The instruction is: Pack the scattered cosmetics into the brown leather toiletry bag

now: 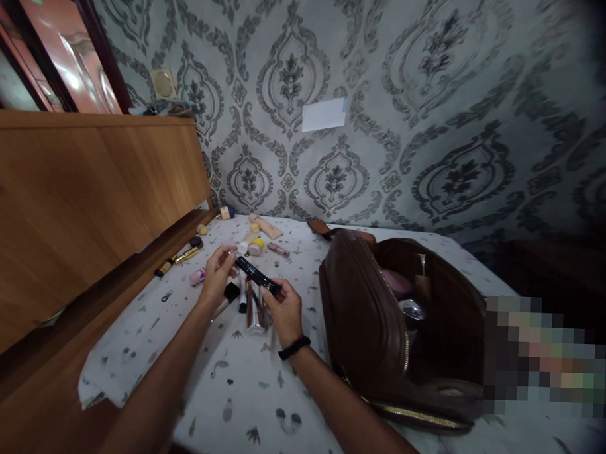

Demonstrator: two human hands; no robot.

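A slim black cosmetic tube (254, 272) with small pale lettering is held above the patterned white cloth, slanting down to the right. My right hand (286, 310), with a black band at the wrist, grips its lower right end. My left hand (218, 272) is closed at its upper left end, fingertips pinched together. Under the hands lie a shiny rose-metallic cylinder (255, 311), a thin black-and-white tube (243, 294) and a black-headed brush (231, 292). A pink tube (198, 275) lies beside my left hand, partly hidden.
A large brown bag (350, 301) stands unzipped at the right, with a silver-topped item (412, 309) inside. Farther back lie a beige tube (266, 226), a yellow-lidded jar (256, 246) and a small pinkish tube (279, 249). Gold-and-black tubes (187, 254) lie left, beside a wooden panel (95, 200).
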